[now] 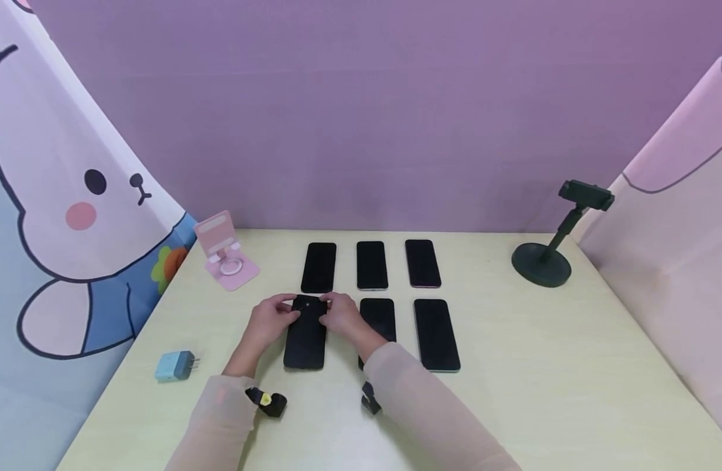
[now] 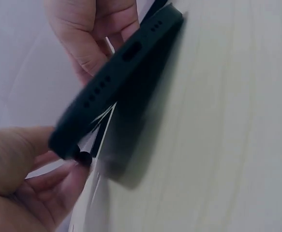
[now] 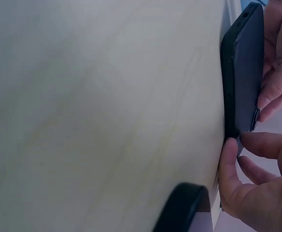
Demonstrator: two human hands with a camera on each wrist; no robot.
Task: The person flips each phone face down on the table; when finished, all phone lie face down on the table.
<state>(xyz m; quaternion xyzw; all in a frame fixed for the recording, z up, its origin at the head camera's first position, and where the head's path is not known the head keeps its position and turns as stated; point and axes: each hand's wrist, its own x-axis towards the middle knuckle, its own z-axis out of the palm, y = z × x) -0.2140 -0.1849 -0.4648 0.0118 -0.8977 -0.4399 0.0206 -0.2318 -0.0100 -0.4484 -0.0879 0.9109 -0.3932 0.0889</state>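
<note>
Just below the frame's centre, on the table point(image 1: 514, 392), both hands pinch the far end of a black phone case point(image 1: 305, 333): left hand point(image 1: 271, 319) and right hand point(image 1: 341, 315) curl fingertips over its corners. It looks light, rubbery and bendy; the rim edges seem the best place to grip.

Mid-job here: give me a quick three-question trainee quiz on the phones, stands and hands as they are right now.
1. True or false: both hands grip the cased phone at its far end.
2. Counting that one, how many phones lie on the table?
3. Which item sits nearest the left hand: A) pink stand, B) black stand?

Key: 1 true, the right hand grips it too; 2 six; 3 A.
</note>
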